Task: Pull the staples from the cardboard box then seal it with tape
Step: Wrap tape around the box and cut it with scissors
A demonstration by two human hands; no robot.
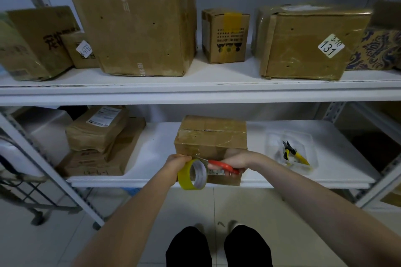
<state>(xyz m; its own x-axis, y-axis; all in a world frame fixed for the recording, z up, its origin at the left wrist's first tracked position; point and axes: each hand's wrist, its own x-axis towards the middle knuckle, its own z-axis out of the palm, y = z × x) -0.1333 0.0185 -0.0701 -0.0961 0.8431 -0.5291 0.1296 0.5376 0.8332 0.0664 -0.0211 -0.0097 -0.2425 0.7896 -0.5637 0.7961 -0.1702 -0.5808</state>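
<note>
Fingers (183, 157) of left hand (176, 161) wrapped round yellow tape roll (192, 174), held on edge against the near face of the cardboard box (210, 138), seemingly to keep the drawn-out strip taut below the lid. Fingers (230, 173) of right hand (235, 159) closed on the red handles of scissors (223, 167), blades pointed left at the strip just beside the roll, placed to cut close to the cardboard.

Box set at the front of the lower shelf (325, 171), near its edge and within easy reach of both arms. Glossy tape already laid across the top seam and over the front edge. Sealing judged nearly complete, with the cut not yet made. No staples discernible on the lid from this angle.

Yellow-handled pliers (293, 153) parked in clear tray (308, 136) to the right, well apart from the box and untouched, consistent with a staple step judged finished. Other parcels (97, 132) stacked at left on the same shelf, more lined along the upper shelf (217, 91), all out of the way of the work.
</note>
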